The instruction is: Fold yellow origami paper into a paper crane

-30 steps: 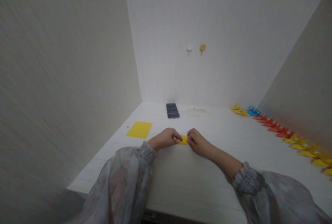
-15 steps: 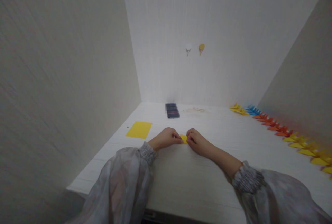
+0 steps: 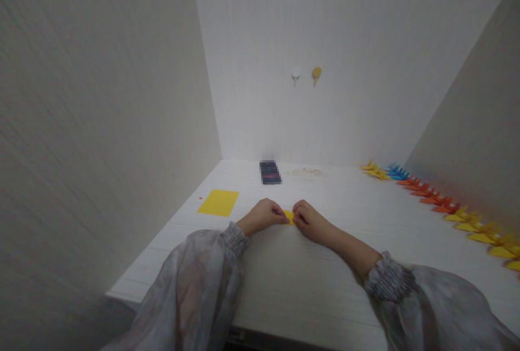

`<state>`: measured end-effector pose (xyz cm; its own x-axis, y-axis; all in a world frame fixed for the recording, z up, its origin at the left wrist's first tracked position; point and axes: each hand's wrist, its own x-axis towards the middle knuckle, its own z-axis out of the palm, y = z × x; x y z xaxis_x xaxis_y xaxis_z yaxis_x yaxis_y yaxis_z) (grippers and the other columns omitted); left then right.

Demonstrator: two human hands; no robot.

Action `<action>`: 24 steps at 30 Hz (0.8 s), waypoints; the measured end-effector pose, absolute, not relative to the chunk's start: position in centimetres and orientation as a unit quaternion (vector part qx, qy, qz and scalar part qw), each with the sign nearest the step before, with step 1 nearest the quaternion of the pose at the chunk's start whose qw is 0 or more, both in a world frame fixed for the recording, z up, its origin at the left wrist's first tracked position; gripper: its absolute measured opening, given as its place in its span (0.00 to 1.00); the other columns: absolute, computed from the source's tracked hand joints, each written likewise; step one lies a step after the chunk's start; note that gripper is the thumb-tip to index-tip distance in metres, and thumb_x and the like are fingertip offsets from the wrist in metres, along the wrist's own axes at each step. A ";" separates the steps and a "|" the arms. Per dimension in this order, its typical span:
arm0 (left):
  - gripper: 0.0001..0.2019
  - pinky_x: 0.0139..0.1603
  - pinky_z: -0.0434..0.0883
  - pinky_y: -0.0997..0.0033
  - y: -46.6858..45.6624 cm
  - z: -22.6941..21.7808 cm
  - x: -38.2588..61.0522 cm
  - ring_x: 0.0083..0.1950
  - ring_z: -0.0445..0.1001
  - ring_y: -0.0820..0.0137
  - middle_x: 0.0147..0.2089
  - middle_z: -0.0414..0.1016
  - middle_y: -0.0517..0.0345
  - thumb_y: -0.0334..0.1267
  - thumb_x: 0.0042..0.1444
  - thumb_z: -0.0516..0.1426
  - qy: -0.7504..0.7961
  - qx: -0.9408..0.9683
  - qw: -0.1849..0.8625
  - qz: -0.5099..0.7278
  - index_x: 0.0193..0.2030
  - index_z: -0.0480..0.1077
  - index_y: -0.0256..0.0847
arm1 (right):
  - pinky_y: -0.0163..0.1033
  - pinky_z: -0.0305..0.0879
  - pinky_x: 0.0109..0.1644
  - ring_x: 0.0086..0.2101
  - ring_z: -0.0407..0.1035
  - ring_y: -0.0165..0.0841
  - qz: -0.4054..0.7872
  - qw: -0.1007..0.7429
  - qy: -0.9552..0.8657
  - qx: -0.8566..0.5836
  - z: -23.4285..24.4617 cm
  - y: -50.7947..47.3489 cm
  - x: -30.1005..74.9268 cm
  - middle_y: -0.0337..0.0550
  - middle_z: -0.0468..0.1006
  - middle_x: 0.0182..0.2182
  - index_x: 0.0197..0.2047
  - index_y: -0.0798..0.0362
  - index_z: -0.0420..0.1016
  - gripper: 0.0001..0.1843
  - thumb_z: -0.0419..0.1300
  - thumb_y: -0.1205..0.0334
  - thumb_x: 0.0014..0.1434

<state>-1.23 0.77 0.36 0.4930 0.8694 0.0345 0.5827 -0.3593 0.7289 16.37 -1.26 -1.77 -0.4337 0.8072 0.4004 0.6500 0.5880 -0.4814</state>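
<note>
A small folded piece of yellow paper [image 3: 289, 216] lies on the table between my two hands, partly covered by fingers. My left hand [image 3: 266, 214] is closed, its fingertips pressed on the paper's left side. On the right side, my right hand [image 3: 307, 220] pinches the same paper, fingers curled together. How the paper is folded under the fingers cannot be made out. A flat square stack or sheet of yellow paper [image 3: 218, 202] rests to the left of my left hand.
A dark, blurred-out flat object [image 3: 270, 172] lies near the back wall. Along the right side runs a row of folded paper birds [image 3: 442, 203] in yellow, blue and orange-red. Two hooks [image 3: 316, 73] are on the back wall. A tiny orange scrap [image 3: 200, 198] lies at left.
My left hand has shifted slightly right along the yellow paper, covering more of it. My right hand stays nearly in place.
</note>
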 end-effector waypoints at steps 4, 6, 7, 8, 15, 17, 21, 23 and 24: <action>0.14 0.25 0.59 0.77 0.9 0.3 -1.2 0.24 0.64 0.75 0.22 0.71 0.58 0.45 0.38 0.59 0.461 0.793 0.334 0.217 0.27 0.74 0.34 | 0.40 0.60 0.37 0.32 0.60 0.32 0.129 0.300 -0.837 -0.439 -1.6 -1.3 16.3 0.44 0.66 0.29 0.21 0.53 0.56 0.08 0.49 0.73 0.47; 0.14 0.25 0.59 0.77 0.9 0.2 -1.2 0.24 0.64 0.75 0.22 0.71 0.58 0.44 0.37 0.59 0.461 0.792 0.335 0.221 0.27 0.74 0.34 | 0.40 0.60 0.37 0.32 0.60 0.32 0.126 0.297 -0.838 -0.439 -1.6 -1.2 16.3 0.44 0.66 0.29 0.21 0.53 0.55 0.08 0.48 0.73 0.48; 0.14 0.25 0.59 0.77 0.9 0.2 -1.2 0.24 0.65 0.75 0.23 0.72 0.58 0.44 0.37 0.59 0.459 0.792 0.335 0.222 0.27 0.74 0.34 | 0.40 0.60 0.37 0.32 0.60 0.32 0.125 0.296 -0.839 -0.439 -1.6 -1.2 16.3 0.44 0.66 0.29 0.21 0.53 0.55 0.08 0.48 0.72 0.48; 0.14 0.25 0.59 0.77 0.9 0.2 -1.2 0.25 0.65 0.75 0.23 0.72 0.58 0.44 0.37 0.59 0.457 0.793 0.334 0.223 0.27 0.74 0.34 | 0.40 0.60 0.37 0.32 0.60 0.32 0.124 0.296 -0.840 -0.438 -1.6 -1.2 16.3 0.44 0.66 0.28 0.21 0.53 0.55 0.08 0.48 0.72 0.48; 0.13 0.25 0.59 0.77 1.0 0.2 -1.2 0.25 0.65 0.74 0.23 0.72 0.57 0.44 0.38 0.59 0.457 0.801 0.320 0.216 0.27 0.74 0.35 | 0.40 0.59 0.37 0.32 0.59 0.32 0.123 0.298 -0.836 -0.444 -1.4 -1.3 16.2 0.45 0.66 0.29 0.21 0.53 0.54 0.08 0.48 0.72 0.47; 0.13 0.25 0.59 0.77 1.0 0.2 -1.2 0.25 0.65 0.75 0.23 0.72 0.57 0.43 0.38 0.59 0.455 0.802 0.318 0.220 0.27 0.74 0.35 | 0.40 0.59 0.36 0.31 0.59 0.32 0.123 0.298 -0.836 -0.445 -1.4 -1.4 16.1 0.45 0.66 0.29 0.21 0.53 0.54 0.08 0.48 0.72 0.47; 0.13 0.26 0.60 0.77 1.0 0.1 -1.2 0.26 0.65 0.74 0.24 0.73 0.57 0.43 0.39 0.59 0.455 0.809 0.304 0.217 0.27 0.74 0.35 | 0.40 0.59 0.37 0.32 0.59 0.32 0.113 0.295 -0.840 -0.442 -1.5 -1.3 16.1 0.45 0.66 0.28 0.21 0.53 0.54 0.08 0.48 0.73 0.47; 0.13 0.26 0.59 0.77 1.0 0.1 -1.2 0.25 0.65 0.75 0.24 0.72 0.57 0.43 0.39 0.59 0.452 0.813 0.296 0.217 0.28 0.74 0.36 | 0.40 0.58 0.37 0.32 0.58 0.32 0.106 0.291 -0.841 -0.444 -1.5 -1.3 16.1 0.45 0.65 0.28 0.21 0.53 0.55 0.07 0.48 0.73 0.47; 0.12 0.26 0.59 0.77 1.0 0.1 -1.2 0.25 0.65 0.75 0.24 0.72 0.58 0.43 0.39 0.59 0.450 0.814 0.294 0.219 0.27 0.74 0.36 | 0.40 0.58 0.37 0.32 0.58 0.32 0.103 0.289 -0.841 -0.446 -1.5 -1.3 16.1 0.44 0.65 0.28 0.22 0.53 0.56 0.07 0.48 0.73 0.46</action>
<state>-1.18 1.04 0.11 0.4993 0.8615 0.0924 0.6036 -0.4223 0.6762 16.06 -1.34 -1.49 -0.4353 0.8092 0.3947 0.6899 0.5815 -0.4312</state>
